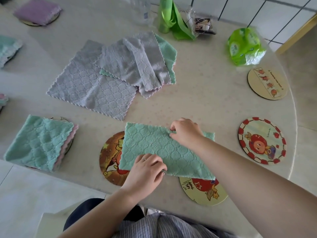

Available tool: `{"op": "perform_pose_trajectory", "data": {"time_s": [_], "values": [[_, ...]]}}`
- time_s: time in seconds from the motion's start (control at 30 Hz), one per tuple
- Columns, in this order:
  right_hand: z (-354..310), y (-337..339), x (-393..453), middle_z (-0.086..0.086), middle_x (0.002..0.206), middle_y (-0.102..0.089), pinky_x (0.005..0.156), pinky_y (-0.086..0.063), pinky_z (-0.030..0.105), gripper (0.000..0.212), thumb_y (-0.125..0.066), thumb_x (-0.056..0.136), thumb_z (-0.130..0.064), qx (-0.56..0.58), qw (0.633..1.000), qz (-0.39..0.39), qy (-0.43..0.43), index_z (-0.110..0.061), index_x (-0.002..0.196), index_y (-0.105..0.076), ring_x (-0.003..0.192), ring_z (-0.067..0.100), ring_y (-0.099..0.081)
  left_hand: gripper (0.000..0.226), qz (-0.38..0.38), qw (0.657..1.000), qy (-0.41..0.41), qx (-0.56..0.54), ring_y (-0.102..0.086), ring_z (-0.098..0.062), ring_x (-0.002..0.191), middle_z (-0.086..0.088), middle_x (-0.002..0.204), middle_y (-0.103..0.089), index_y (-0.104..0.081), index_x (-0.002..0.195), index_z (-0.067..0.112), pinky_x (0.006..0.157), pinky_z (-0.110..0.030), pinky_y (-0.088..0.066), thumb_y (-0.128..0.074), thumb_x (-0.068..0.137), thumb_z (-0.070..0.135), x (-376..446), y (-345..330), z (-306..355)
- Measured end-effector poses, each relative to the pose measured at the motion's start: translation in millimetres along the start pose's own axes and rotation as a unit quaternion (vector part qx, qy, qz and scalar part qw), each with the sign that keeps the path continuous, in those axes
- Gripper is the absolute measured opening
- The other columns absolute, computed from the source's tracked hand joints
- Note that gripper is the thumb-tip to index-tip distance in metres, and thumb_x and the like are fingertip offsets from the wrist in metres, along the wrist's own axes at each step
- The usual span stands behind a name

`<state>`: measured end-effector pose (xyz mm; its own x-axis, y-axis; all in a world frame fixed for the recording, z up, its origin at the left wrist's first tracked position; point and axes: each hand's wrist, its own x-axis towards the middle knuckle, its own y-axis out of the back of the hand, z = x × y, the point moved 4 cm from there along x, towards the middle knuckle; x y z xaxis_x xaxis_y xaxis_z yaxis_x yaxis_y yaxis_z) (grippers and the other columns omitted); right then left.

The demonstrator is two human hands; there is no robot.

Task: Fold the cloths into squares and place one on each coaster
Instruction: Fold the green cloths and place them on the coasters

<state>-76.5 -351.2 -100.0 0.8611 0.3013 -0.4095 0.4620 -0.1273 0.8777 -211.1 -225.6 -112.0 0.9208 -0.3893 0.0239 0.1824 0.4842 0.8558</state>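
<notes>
Head view: fingers of left hand [145, 170] and right hand [186, 132] both pinching green cloth [154, 146] edges.

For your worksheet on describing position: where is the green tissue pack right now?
In the head view, the green tissue pack sits at the table's far right, just beyond the pale coaster and right of the green bottle.

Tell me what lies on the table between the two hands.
In the head view, only the green cloth spans the stretch between the left hand at its near edge and the right hand at its far edge; both hands pinch it.
</notes>
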Motion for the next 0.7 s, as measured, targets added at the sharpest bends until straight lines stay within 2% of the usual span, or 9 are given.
{"op": "perform_pose_trajectory", "data": {"time_s": [0.13,0.2,0.27,0.37,0.47,0.5,0.57,0.63,0.7], "values": [[2,10,-8,0.001,0.114,-0.059,0.091,-0.044,0.036,0.027,-0.055,0.085,-0.029,0.046,0.998,-0.008,0.030,-0.017,0.109,-0.058,0.102,0.020,-0.055,0.007,0.001,0.999,0.017,-0.035,-0.053,-0.007,0.081,0.013,0.086,-0.055,-0.062,0.084,0.028,0.076,-0.028,-0.044,-0.065,0.079,0.024,1,14,3],[6,22,-20,-0.001,0.099,-0.061,0.072,-0.046,0.032,0.020,-0.054,0.087,-0.029,0.128,0.991,-0.026,0.024,-0.020,0.104,-0.054,0.081,0.018,-0.058,0.005,0.035,0.997,0.037,-0.054,-0.049,-0.005,0.080,0.014,0.084,-0.052,-0.062,0.085,0.028,0.075,-0.025,-0.042,-0.060,0.080,0.029,1,31,4],[12,36,-32,-0.001,0.083,-0.059,0.059,-0.042,0.030,0.012,-0.053,0.089,-0.030,0.178,0.984,-0.016,0.023,-0.022,0.098,-0.050,0.065,0.017,-0.054,0.008,0.077,0.993,0.066,-0.064,-0.049,-0.001,0.077,0.020,0.081,-0.051,-0.063,0.087,0.030,0.075,-0.024,-0.041,-0.058,0.080,0.030,-2,50,2],[22,55,-52,0.006,0.086,-0.063,0.062,-0.044,0.031,0.012,-0.056,0.090,-0.032,0.283,0.959,0.027,0.003,-0.021,0.094,-0.051,0.073,0.020,-0.058,0.009,0.126,0.972,0.145,-0.134,-0.055,-0.002,0.071,0.021,0.080,-0.057,-0.062,0.088,0.030,0.069,-0.017,-0.044,-0.059,0.083,0.023,-11,74,5],[25,51,-73,0.003,0.093,-0.065,0.062,-0.041,0.026,0.013,-0.056,0.090,-0.030,0.362,0.932,0.008,-0.031,-0.022,0.099,-0.050,0.077,0.012,-0.058,0.016,0.138,0.903,0.277,-0.299,-0.054,-0.004,0.065,0.005,0.081,-0.062,-0.059,0.092,0.030,0.059,-0.015,-0.043,-0.051,0.092,0.016,-16,74,5],[25,46,-79,0.000,0.098,-0.064,0.064,-0.045,0.027,0.016,-0.055,0.091,-0.030,0.378,0.925,0.000,-0.039,-0.025,0.104,-0.048,0.082,0.013,-0.060,0.017,0.140,0.867,0.313,-0.361,-0.055,-0.006,0.066,0.000,0.084,-0.062,-0.059,0.093,0.030,0.064,-0.020,-0.047,-0.048,0.094,0.016,-16,70,6],[24,33,-91,0.002,0.100,-0.064,0.071,-0.051,0.042,0.025,-0.054,0.092,-0.026,0.429,0.902,-0.008,-0.051,-0.031,0.115,-0.047,0.085,0.032,-0.062,0.018,0.134,0.781,0.365,-0.490,-0.063,-0.019,0.087,-0.006,0.098,-0.065,-0.057,0.100,0.029,0.084,-0.042,-0.053,-0.043,0.097,0.019,-18,57,6],[22,21,-102,0.000,0.102,-0.061,0.076,-0.052,0.046,0.036,-0.050,0.094,-0.020,0.456,0.888,-0.010,-0.053,-0.036,0.126,-0.046,0.089,0.040,-0.059,0.020,0.117,0.708,0.372,-0.588,-0.064,-0.024,0.098,-0.006,0.108,-0.066,-0.055,0.111,0.033,0.086,-0.048,-0.053,-0.042,0.098,0.025,-19,46,11],[22,11,-109,-0.003,0.131,-0.050,0.095,-0.046,0.048,0.041,-0.047,0.095,-0.019,0.445,0.894,-0.024,-0.051,-0.041,0.130,-0.044,0.113,0.034,-0.054,0.025,0.094,0.707,0.359,-0.601,-0.065,-0.018,0.098,0.001,0.112,-0.065,-0.052,0.118,0.041,0.084,-0.043,-0.054,-0.047,0.094,0.033,-22,42,16]]}}
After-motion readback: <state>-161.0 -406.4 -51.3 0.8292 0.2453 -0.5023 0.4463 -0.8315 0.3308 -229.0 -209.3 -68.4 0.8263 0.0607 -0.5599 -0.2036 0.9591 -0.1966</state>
